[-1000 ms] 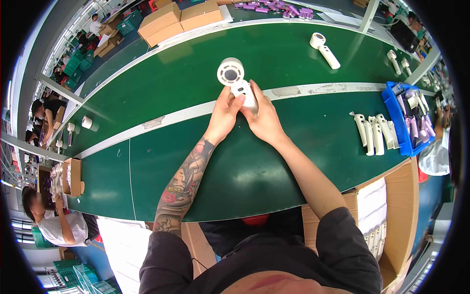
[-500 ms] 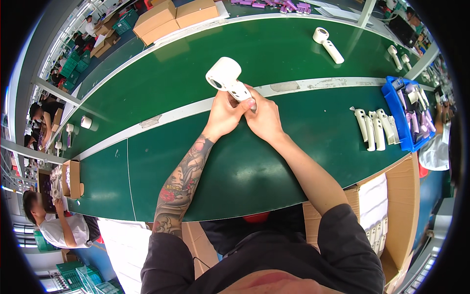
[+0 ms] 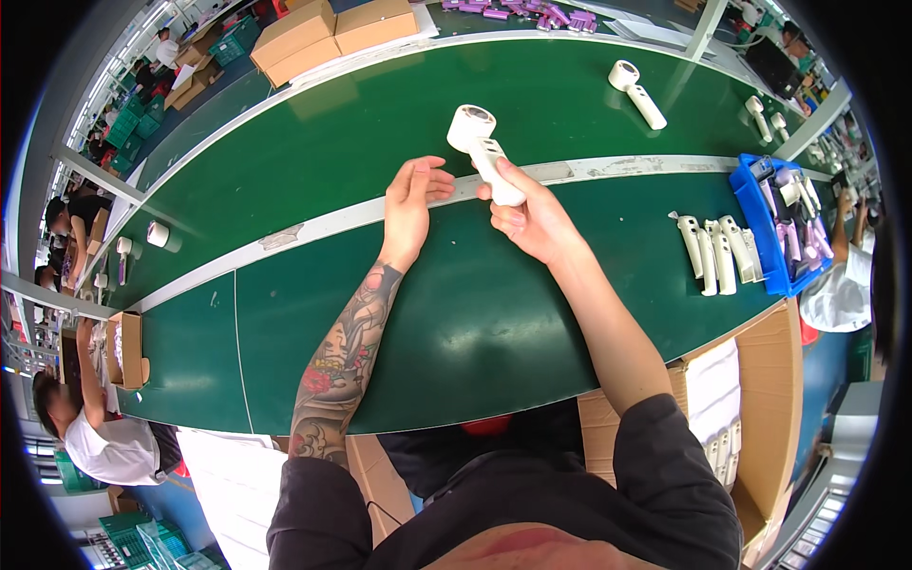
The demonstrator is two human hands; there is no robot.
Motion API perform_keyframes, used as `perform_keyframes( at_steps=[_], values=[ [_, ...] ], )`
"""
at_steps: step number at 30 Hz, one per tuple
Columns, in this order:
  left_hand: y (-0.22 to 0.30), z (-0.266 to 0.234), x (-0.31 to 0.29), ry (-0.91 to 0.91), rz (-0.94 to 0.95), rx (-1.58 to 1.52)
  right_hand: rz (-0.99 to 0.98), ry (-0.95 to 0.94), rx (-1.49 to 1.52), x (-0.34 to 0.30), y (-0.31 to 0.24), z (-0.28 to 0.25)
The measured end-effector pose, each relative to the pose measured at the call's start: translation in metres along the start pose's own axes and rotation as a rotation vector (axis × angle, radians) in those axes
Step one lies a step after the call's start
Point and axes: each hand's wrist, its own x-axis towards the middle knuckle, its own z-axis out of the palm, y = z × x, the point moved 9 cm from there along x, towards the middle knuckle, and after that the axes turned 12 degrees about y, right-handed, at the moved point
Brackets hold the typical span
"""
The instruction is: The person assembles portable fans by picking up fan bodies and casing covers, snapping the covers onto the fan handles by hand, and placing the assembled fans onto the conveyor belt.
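Note:
My right hand (image 3: 530,211) is wrapped round the handle of a white handheld fan (image 3: 486,157), its round head tipped away to the upper left. The fan is held over the pale strip between the two green surfaces. Just left of it, my left hand (image 3: 413,201) is off the fan, fingers stretched out and holding nothing. Another white fan (image 3: 636,93) lies beyond on the far green belt. To the right, several white handle shells (image 3: 714,252) lie side by side on the near green table (image 3: 475,342).
A blue bin (image 3: 766,223) of white and purple parts stands at the right. An open carton (image 3: 774,399) holding white parts sits below the table's edge. Cardboard boxes (image 3: 332,33) and purple parts (image 3: 560,17) lie past the belt. Co-workers are at the left and right.
My left hand has let go of the fan and moved left. My right hand now holds it alone, and the fan has shifted right and turned.

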Motion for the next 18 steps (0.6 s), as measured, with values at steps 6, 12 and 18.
perform_keyframes(
  at_steps=[6, 12, 18],
  values=[
    [-0.004, 0.014, 0.0, -0.085, 0.057, 0.155, -0.571, 0.945, -0.608, -0.033, -0.058, -0.043],
    [-0.01, 0.01, 0.004, -0.092, 0.035, 0.183, -0.668, 0.995, -0.834, -0.047, -0.1, -0.022],
    [-0.012, 0.008, 0.005, -0.11, 0.05, 0.225, -0.616, 1.152, -1.455, -0.114, -0.192, 0.024]
  ],
)
